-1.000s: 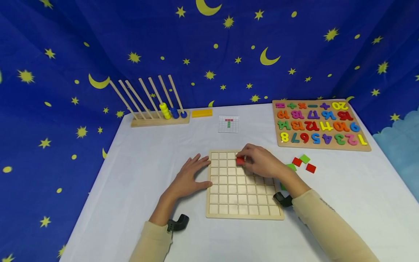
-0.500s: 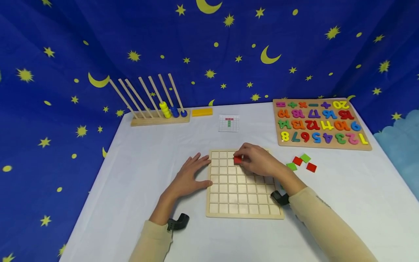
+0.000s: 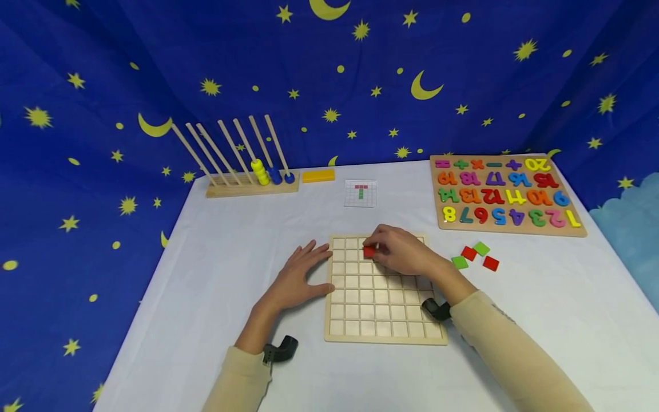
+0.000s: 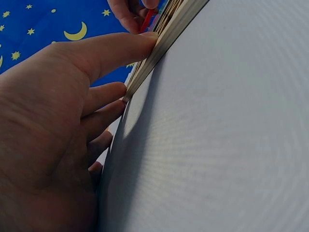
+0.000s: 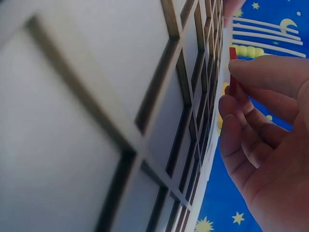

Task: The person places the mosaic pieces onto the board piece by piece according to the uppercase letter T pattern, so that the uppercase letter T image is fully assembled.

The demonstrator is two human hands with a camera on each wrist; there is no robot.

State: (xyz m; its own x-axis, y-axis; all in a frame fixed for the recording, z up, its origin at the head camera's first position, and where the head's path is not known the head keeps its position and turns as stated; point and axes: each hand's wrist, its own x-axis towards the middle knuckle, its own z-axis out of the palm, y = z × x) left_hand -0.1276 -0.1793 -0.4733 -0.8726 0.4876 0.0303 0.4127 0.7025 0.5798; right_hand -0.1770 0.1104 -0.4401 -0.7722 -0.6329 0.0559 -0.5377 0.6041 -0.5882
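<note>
Gridded board (image 3: 366, 296) (red tile (image 3: 368, 252) above)

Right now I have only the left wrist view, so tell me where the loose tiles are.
Observer: Two red tiles and two green tiles show on the table, to the person's right of the wooden board.
Operator: Say where over the board the right hand holds its tile.
Observer: The held red tile is over the far half of the grid.
Operator: Describe the pattern card.
Observer: It shows a T: red bar, green stem.
</note>
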